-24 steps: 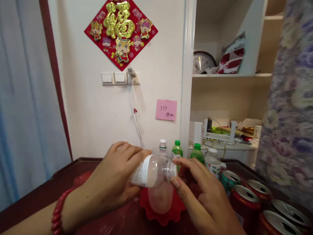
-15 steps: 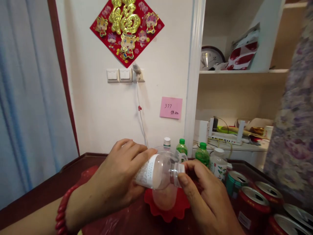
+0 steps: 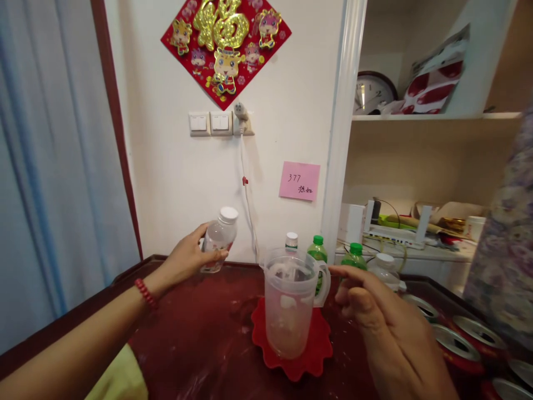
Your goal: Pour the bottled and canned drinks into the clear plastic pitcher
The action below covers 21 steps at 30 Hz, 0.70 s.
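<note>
My left hand [image 3: 189,256], with a red bead bracelet at its wrist, is wrapped round a clear bottle [image 3: 220,238] with a white cap. The bottle is tilted slightly, off to the left above the dark red table. In the middle a clear plastic pitcher [image 3: 288,316] stands upright on a red scalloped mat [image 3: 320,339], its handle toward the right. My right hand [image 3: 375,311] is beside that handle, with its fingers curled and the index finger pointing left; whether it touches the handle or holds anything cannot be made out.
Behind the pitcher stand a white-capped bottle [image 3: 291,240] and green-capped bottles [image 3: 355,256]. Another white-capped bottle [image 3: 385,269] and several cans [image 3: 456,341] are at the right. A yellow-green cloth [image 3: 120,378] lies at the lower left. A router [image 3: 395,230] sits on the shelf.
My left hand has carried the bottle left, away from the pitcher, and turned it from lying sideways to nearly upright. My right hand has left the bottle's cap and moved right. The view has shifted slightly.
</note>
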Available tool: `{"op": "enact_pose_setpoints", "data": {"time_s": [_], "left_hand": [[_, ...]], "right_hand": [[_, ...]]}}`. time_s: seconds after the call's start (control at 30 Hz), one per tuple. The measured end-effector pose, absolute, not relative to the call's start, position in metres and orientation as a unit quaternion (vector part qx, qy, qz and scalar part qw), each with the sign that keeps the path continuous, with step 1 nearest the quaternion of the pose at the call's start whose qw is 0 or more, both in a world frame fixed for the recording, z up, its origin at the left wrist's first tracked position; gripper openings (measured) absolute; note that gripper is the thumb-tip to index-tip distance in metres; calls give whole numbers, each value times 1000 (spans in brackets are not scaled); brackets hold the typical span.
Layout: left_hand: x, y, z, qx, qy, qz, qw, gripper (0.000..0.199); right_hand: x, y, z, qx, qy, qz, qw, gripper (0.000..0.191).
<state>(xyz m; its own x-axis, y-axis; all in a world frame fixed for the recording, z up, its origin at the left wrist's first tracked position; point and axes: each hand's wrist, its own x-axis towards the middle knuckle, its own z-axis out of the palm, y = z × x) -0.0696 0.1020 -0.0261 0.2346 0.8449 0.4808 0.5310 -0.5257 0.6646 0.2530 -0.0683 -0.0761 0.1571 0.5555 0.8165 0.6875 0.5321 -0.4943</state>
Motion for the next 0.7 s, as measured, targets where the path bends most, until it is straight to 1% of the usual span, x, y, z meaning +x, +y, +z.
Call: {"op": "enact_pose_setpoints", "data": {"time_s": [0.1,0.17,0.27,0.53,0.63,0.7], "left_hand": [[-83,145,-57,681,495,464,276,80],[-85,167,-80,651,500,488,297,72],[-80,194,-109,637,514,492,297,61],[-70,236,-162,610,575,481,257,49],[-71,238,-175,602,583,483,255,51],[-72,236,-177,605,576,486,255,62]], "right_hand": [[252,-69,-71,-469,-649,-69,595,42],[249,-69,-70,-478,-648,-62,589,45],[247,-67,-72,-490,-655,-53,573,46],[257,-56,-81,-481,-661,-74,570,35],[255,-54,-82,-475,-659,-72,579,32],[252,-54,-82,-482,-641,-70,593,35]]}}
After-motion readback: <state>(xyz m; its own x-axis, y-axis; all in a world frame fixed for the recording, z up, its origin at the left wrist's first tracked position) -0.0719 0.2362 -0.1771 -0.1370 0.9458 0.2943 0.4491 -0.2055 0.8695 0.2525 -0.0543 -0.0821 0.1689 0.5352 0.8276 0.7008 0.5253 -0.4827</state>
